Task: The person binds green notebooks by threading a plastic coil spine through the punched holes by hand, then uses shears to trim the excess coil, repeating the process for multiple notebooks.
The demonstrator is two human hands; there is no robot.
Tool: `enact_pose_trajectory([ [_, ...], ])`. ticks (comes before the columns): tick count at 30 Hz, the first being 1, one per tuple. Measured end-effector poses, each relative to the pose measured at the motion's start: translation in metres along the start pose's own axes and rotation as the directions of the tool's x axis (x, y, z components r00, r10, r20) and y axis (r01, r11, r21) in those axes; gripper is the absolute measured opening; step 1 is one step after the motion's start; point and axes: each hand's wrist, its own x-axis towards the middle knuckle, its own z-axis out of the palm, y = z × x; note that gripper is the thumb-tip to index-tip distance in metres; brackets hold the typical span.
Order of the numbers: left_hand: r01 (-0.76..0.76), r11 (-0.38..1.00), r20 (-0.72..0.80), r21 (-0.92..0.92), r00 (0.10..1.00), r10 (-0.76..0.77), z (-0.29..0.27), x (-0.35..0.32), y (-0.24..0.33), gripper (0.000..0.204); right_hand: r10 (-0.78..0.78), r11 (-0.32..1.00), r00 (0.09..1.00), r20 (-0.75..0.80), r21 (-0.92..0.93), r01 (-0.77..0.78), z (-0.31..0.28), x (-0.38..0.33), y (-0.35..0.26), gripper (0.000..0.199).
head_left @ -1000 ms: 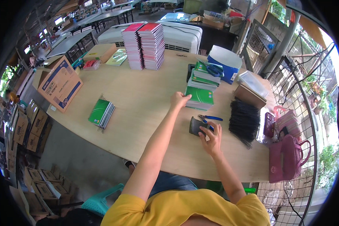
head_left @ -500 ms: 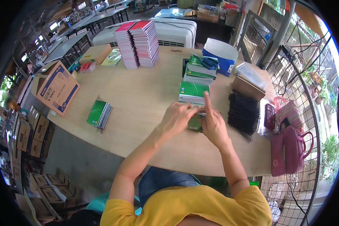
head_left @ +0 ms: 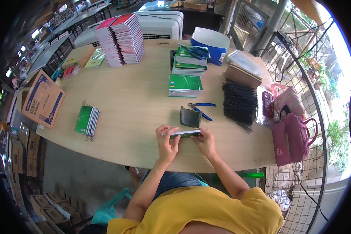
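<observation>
Both hands, the left hand (head_left: 167, 141) and right hand (head_left: 204, 141), pinch a green notebook (head_left: 185, 133) on edge over the bench (head_left: 136, 105), near its front edge. It looks thin, though blurred, so an uneven squeeze could let it tip or slide off toward the lap.

Notebook (head_left: 185, 133): green-covered, thin, white page edges showing; it is standing on edge, lying crosswise near the table's front edge.
Grip: the left hand (head_left: 167, 143) is pinching its left end, the right hand (head_left: 205, 141) is holding its right end.
Position: it is sitting just in front of a dark curved holder (head_left: 190, 117).
</observation>
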Motion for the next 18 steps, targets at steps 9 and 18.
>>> enact_pose_trajectory([
  [9,0.138,0.982,0.114,-0.126,0.986,-0.124,0.003,-0.007,-0.01,0.026,-0.069,0.986,0.959,-0.276,-0.166,0.023,-0.082,0.029,0.041,0.027],
  [18,0.145,0.985,0.113,-0.098,0.985,-0.134,0.013,-0.008,-0.004,0.033,-0.33,0.731,0.944,-0.013,-0.636,0.247,-0.116,0.034,0.042,0.025],
])
